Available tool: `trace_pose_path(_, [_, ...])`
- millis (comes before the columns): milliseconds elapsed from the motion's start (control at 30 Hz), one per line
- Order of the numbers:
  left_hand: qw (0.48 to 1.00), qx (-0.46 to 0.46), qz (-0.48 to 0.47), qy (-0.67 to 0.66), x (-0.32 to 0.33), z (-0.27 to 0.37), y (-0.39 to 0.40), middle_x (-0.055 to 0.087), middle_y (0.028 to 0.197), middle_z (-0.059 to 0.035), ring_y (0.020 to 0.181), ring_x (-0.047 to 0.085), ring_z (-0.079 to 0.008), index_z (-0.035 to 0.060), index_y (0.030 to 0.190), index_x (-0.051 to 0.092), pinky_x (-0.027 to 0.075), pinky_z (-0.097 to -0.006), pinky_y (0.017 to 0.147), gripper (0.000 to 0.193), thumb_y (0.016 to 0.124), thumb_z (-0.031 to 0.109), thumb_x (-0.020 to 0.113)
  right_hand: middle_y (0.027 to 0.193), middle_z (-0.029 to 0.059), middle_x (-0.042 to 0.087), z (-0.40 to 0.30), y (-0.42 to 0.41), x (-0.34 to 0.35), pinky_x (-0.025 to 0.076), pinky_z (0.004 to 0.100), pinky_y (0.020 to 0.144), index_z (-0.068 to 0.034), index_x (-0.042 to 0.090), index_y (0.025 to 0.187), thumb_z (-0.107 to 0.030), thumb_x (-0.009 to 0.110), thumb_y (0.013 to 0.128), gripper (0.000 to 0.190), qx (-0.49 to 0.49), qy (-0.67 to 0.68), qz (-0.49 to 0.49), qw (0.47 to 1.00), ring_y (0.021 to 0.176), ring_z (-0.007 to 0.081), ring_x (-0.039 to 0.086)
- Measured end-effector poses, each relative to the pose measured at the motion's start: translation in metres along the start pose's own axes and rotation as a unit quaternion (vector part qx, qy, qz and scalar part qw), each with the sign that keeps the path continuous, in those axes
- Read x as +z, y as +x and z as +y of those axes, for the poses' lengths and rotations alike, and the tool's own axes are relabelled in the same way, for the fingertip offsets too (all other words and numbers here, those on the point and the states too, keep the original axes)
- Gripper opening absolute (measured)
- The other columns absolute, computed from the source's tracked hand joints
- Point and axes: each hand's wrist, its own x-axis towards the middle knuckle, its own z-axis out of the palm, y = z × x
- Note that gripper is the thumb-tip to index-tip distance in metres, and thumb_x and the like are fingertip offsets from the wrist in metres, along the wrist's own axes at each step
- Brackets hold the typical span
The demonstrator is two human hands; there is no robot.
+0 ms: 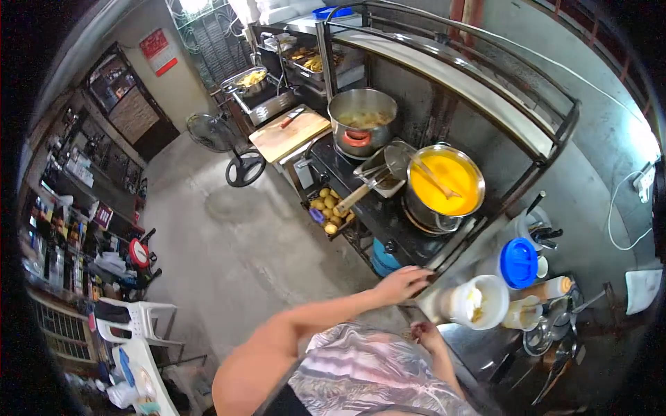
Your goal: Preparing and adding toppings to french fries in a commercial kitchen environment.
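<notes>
My left hand (403, 285) reaches over the front corner of the stove frame with fingers loosely spread and nothing visible in them. Lower down, beside the steel counter (460, 346), my right hand (430, 336) is half curled near my waist; its palm is hidden. Close by on that counter stands a clear plastic tub (486, 301) with white and yellowish stuff inside. On the stove (385, 229), a steel pot (447, 179) of bright yellow-orange liquid has a wooden spoon (439, 182) in it. A wood-handled strainer (359, 195) lies beside it, over a rectangular metal pan.
A larger pot (362, 119) occupies the far burner. Beyond it a knife lies on a cutting board (291, 132). Potatoes (328, 205) fill a crate below the stove. Right of the tub are a blue lid (519, 263), a sauce bottle (554, 287) and utensils. A fan (244, 167) stands on the floor.
</notes>
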Motion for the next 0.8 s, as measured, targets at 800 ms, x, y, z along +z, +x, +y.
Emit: trace_pose_path(800, [0.754, -0.458, 0.469, -0.047, -0.337, -0.277, -0.356, 0.066, 0.091, -0.0065, 0.077, 0.061, -0.0164, 0.0044, 0.138, 0.056, 0.05, -0.0265, 0.072, 0.047, 0.092, 0.011, 0.064, 0.071, 0.004, 0.056, -0.525, 0.252, 0.434, 0.04, 0.0315, 0.058, -0.003, 0.056, 0.094, -0.013, 0.052, 0.099, 0.012, -0.397, -0.119, -0.14, 0.899, 0.062, 0.0147, 0.05])
